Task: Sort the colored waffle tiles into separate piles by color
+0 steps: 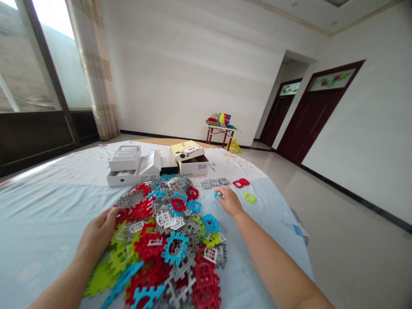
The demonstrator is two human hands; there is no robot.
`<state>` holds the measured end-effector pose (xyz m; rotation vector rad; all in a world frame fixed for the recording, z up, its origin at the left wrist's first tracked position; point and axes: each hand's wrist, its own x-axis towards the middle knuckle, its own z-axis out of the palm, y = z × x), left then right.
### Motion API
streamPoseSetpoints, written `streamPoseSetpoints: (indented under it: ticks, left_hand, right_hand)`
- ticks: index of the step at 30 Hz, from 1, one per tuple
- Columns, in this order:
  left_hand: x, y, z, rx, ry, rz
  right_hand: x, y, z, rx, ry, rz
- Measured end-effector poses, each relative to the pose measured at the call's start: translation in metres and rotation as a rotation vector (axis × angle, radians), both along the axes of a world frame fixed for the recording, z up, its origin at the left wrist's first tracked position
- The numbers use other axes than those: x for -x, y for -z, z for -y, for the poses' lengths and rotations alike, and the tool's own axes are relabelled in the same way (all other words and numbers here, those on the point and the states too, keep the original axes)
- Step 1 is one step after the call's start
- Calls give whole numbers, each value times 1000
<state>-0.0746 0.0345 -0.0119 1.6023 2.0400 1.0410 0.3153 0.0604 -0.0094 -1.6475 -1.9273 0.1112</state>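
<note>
My right hand is closed on a small blue interlocking plastic piece, held over the cloth to the right of the pile. Most of that piece is hidden by my fingers. At the pile's left edge, my left hand has its fingers closed at the side of a red interlocking plastic piece; the fingertips are partly hidden. Between my arms spreads a heap of red, grey, blue and lime-green toothed pieces, with white window pieces among them. A blue frame piece lies on top near the front.
Beyond the pile stand white boxes and a box with a yellow lid. Joined grey pieces, red pieces and a lime-green frame lie to the right. The round table's cloth curves down at the right edge.
</note>
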Motion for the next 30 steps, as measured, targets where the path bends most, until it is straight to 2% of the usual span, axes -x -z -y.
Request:
streamPoseSetpoints:
  ticks: [2, 7, 15, 17, 21, 23, 27, 30]
  left_hand:
    - [1, 1, -1, -11, 5, -6]
    - [4, 5, -4, -13, 6, -29]
    - [4, 4, -5, 15, 16, -22]
    - [4, 4, -4, 14, 16, -24]
    - [4, 2, -1, 15, 2, -37]
    - [3, 2, 0, 6, -8, -41]
    - [3, 1, -1, 1, 1, -35]
    - [4, 3, -3, 41, -4, -28]
  right_hand:
    - [-7, 1, 3, 13, -26, 45]
    - [-16, 7, 14, 173, -213, 19]
    - [-21, 18, 18, 125, -175, 38]
    - [-21, 19, 18, 117, -120, 54]
    - [-25, 20, 19, 62, 83, 69]
    - [-30, 21, 17, 71, 131, 68]
    - [-43, 22, 14, 51, 188, 57]
    - [-58, 20, 13, -5, 331, 91]
